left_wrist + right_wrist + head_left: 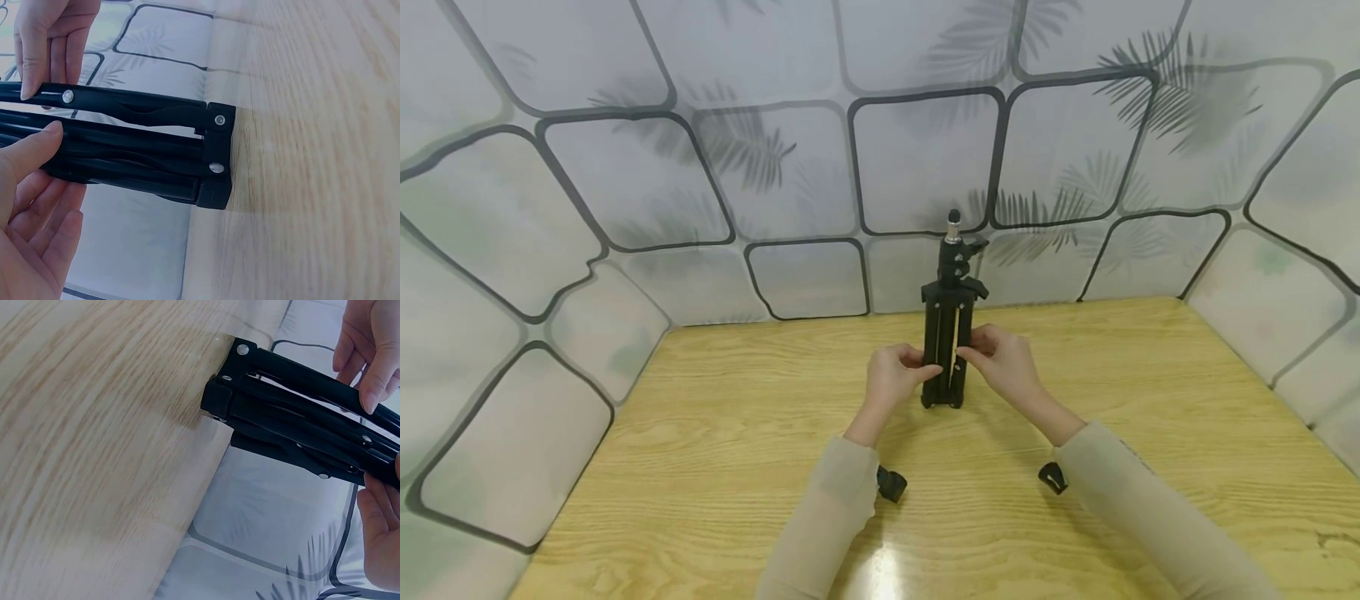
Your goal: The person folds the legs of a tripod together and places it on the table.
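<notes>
A folded black light stand [949, 333] is upright over the wooden tabletop, its silver-and-black tip at the top and its legs drawn close together. Whether its bottom end touches the wood, I cannot tell. My left hand [895, 375] pinches the left side of the legs between thumb and fingers. On the opposite side, my right hand [1003, 362] grips the right leg the same way. In the left wrist view, rivets and leg joints show on the stand [137, 106]. The right wrist view shows the lower ends of its legs [281, 406] close up.
The wooden table [715, 467] spreads around the stand on all sides. Behind it rises a pale cloth [925, 158] printed with dark outlined blocks and leaves. Small black pieces [891, 483] sit by the left and right sleeves [1150, 508].
</notes>
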Motion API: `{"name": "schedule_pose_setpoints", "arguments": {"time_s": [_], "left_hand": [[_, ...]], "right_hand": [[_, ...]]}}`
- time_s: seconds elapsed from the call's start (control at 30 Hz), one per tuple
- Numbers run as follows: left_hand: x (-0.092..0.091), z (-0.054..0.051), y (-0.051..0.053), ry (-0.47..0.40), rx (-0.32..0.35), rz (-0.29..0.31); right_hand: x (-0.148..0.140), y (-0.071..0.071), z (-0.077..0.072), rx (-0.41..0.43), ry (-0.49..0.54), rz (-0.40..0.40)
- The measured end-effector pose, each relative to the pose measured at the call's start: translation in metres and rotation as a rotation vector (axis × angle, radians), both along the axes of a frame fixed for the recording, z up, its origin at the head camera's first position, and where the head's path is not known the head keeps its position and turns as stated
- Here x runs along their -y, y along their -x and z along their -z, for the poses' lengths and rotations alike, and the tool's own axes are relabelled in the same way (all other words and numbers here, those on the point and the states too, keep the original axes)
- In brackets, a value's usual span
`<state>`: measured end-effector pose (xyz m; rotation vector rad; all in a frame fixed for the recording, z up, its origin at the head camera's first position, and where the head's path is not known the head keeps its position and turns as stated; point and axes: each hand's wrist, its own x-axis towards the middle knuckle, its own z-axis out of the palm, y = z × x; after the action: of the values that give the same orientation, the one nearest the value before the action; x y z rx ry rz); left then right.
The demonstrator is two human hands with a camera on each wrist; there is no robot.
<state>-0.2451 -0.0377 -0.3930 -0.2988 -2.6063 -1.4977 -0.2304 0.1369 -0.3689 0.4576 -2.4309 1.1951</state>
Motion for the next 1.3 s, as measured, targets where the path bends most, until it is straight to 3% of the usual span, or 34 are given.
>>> {"name": "schedule_pose_setpoints", "arguments": {"time_s": [0.37, 0.63, 0.9, 1.3], "left_hand": [[-0.001, 0.0, -0.001, -0.033, 0.005, 0.004], [0.001, -0.001, 0.0, -0.001, -0.053, 0.052], [0.006, -0.003, 0.001, 0.033, -0.059, 0.074], [0.01, -0.001, 0.008, 0.045, -0.003, 0.139]], "right_hand": [[0.0, 0.002, 0.001, -0.019, 0.008, -0.014], [-0.012, 0.002, 0.001, -0.016, 0.024, -0.062], [-0.024, 0.006, 0.0, 0.016, 0.046, -0.057], [-0.025, 0.011, 0.005, 0.047, 0.011, -0.036]]}}
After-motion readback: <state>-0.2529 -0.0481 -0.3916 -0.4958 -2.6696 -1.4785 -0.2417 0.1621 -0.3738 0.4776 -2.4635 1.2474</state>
